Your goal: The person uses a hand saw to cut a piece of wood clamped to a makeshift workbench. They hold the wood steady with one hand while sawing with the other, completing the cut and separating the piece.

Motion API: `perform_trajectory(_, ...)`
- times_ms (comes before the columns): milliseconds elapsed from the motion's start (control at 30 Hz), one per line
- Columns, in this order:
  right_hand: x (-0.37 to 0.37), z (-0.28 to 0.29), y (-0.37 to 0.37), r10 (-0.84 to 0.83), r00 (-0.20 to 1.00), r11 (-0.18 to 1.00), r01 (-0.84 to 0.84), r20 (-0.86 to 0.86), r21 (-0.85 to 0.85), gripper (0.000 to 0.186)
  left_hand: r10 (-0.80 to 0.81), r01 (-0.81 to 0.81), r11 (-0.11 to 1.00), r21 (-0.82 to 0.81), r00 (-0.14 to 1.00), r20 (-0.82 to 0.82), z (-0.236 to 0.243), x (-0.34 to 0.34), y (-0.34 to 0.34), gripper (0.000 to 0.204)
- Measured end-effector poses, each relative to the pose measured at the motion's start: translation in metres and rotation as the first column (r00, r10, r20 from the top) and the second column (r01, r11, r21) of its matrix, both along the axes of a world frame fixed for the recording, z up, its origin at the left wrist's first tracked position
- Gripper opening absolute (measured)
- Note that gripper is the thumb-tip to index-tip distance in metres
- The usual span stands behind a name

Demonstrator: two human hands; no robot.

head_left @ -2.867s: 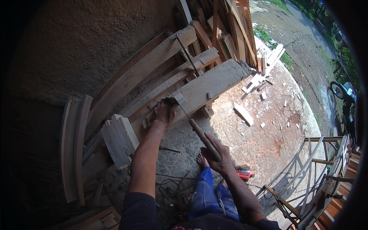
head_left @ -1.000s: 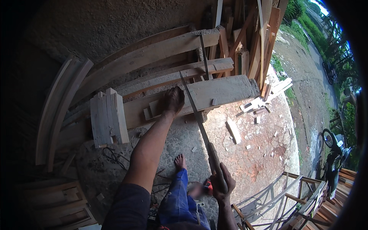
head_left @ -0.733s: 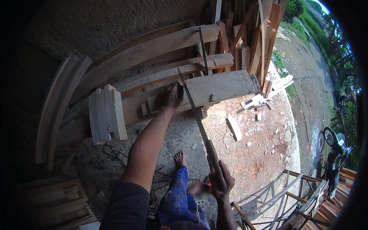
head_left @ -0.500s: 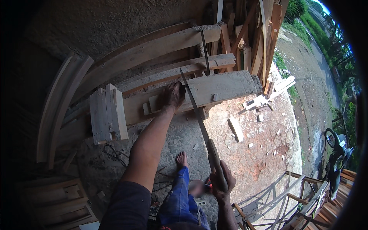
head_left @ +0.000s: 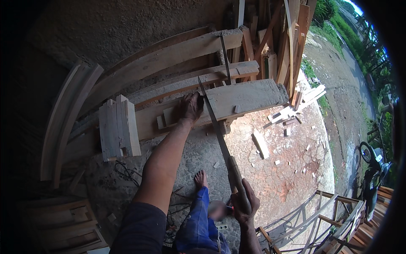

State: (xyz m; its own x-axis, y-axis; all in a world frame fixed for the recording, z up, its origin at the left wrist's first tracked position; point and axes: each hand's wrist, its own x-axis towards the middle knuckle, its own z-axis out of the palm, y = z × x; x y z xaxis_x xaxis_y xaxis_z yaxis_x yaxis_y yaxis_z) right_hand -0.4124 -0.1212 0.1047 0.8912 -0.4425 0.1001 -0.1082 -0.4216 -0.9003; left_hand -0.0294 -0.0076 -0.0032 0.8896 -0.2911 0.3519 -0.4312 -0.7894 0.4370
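My right hand (head_left: 245, 202) is closed around the handle of a handsaw (head_left: 220, 132). The long dark blade slants up and left, crossing the near edge of a thick plank (head_left: 253, 96). Just left of the blade, my left hand (head_left: 192, 106) is closed over a pale piece of wood (head_left: 170, 115) lying on that plank, its fingertips close to the saw. The part of the wood beneath my fingers is hidden. A small offcut (head_left: 237, 109) rests on the plank to the right of the blade.
Several short boards (head_left: 119, 129) are stacked on the plank's left part. Behind, a second saw blade (head_left: 226, 59) stands across long beams (head_left: 169, 55). Upright timber (head_left: 270, 46) leans at the back. Offcuts (head_left: 261, 144) litter the floor; a motorcycle (head_left: 371, 178) stands far right.
The saw and my right hand have shifted very slightly up and left along the blade's slant. My left hand stays on the wood.
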Motion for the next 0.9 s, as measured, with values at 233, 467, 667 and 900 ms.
perform_trajectory(233,-0.001,0.007,-0.003,0.002,0.998,0.999,0.0,-0.067,0.036,0.058,0.017,-0.011,0.998,0.058,0.994,-0.108,0.001,0.0,0.001,0.025)
perform_trajectory(467,-0.006,0.022,-0.008,0.021,1.0,1.0,-0.021,-0.02,-0.007,0.058,-0.007,0.01,0.999,0.032,0.997,-0.08,0.01,-0.006,0.0,0.021)
perform_trajectory(667,-0.034,0.014,-0.006,-0.035,0.999,0.999,0.035,0.013,-0.027,0.062,0.019,-0.019,1.0,0.005,0.997,-0.081,0.012,-0.008,-0.009,0.02)
perform_trajectory(900,-0.02,0.034,-0.014,0.018,0.993,0.997,-0.009,-0.12,0.075,0.059,0.021,-0.021,1.0,-0.01,1.0,-0.005,0.003,0.006,0.002,0.023)
